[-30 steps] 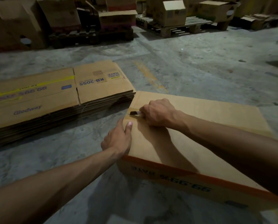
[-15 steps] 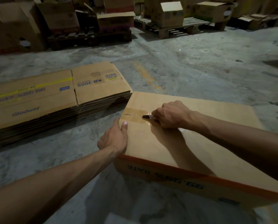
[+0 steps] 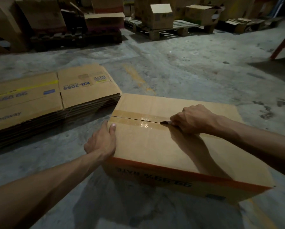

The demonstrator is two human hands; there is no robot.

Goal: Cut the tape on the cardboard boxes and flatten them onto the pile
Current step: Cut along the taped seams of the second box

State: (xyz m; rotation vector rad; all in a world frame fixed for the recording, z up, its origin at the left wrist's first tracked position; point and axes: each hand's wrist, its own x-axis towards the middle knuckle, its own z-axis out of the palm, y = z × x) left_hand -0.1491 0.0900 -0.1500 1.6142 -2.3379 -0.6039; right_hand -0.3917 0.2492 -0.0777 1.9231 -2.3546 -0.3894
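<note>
Head view is showing a sealed cardboard box (image 3: 179, 146) sitting on the concrete floor (image 3: 196, 71) right in front of the person, with an orange band and upside-down print running along its near side. A strip of clear tape (image 3: 138, 120) is lying across the box top along the seam between the flaps, and the seam is showing as a dark open slit from the left edge to about the middle of the lid. The right hand (image 3: 193, 119) is clenching a small knife (image 3: 165, 123), whose dark blade tip is sticking out to the left of the fingers and touching the tape at the end of the slit. The left hand (image 3: 102, 142) is gripping the box's left edge, thumb lying on the top and the fingers wrapping down the side out of sight.

Just left of the box, a pile of flattened cartons (image 3: 47, 103) is lying on the floor, its near corner close to the box's far left corner; the top sheet is reading "KB-2055". Farther back, wooden pallets (image 3: 168, 30) are carrying more cardboard boxes (image 3: 161, 17) in the dim light.
</note>
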